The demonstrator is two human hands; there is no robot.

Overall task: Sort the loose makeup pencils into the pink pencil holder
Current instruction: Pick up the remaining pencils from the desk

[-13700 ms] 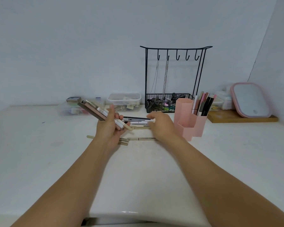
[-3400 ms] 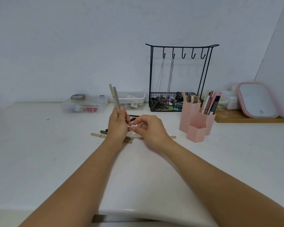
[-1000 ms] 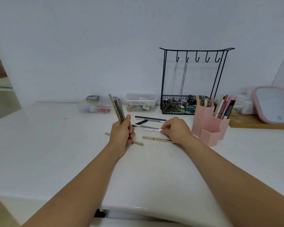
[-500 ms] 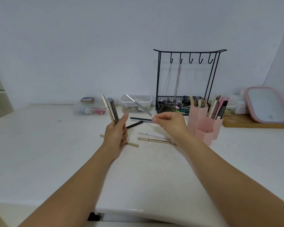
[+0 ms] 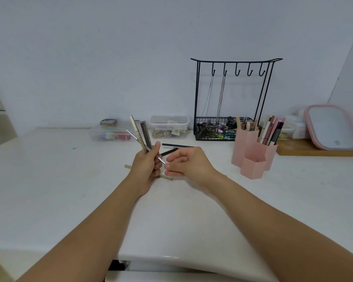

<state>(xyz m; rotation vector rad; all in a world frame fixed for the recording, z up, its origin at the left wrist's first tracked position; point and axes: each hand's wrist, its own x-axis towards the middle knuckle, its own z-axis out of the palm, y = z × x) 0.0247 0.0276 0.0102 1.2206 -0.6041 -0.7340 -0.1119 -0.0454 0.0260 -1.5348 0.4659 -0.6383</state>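
My left hand (image 5: 146, 167) grips a small bundle of makeup pencils (image 5: 141, 133) that stand upright and fan out above the fist. A thin silver pencil (image 5: 132, 134) runs slanted through that fist, and my right hand (image 5: 189, 163) pinches its lower end just right of the left hand. More loose pencils lie on the white table: a beige one (image 5: 166, 177) under the hands and black ones (image 5: 176, 146) behind them. The pink pencil holder (image 5: 253, 153) stands to the right with several pencils upright in its back compartments; its low front compartment looks empty.
A black wire jewellery stand (image 5: 231, 98) with a basket sits behind the holder. Clear plastic boxes (image 5: 169, 127) line the wall at the back. A pink-framed mirror (image 5: 330, 128) leans on a wooden board at far right. The table's front edge is near my elbows.
My right hand lifted the silver pencil off the table and carried it left into the left hand's bundle. The hands are now touching. The view shifted slightly.
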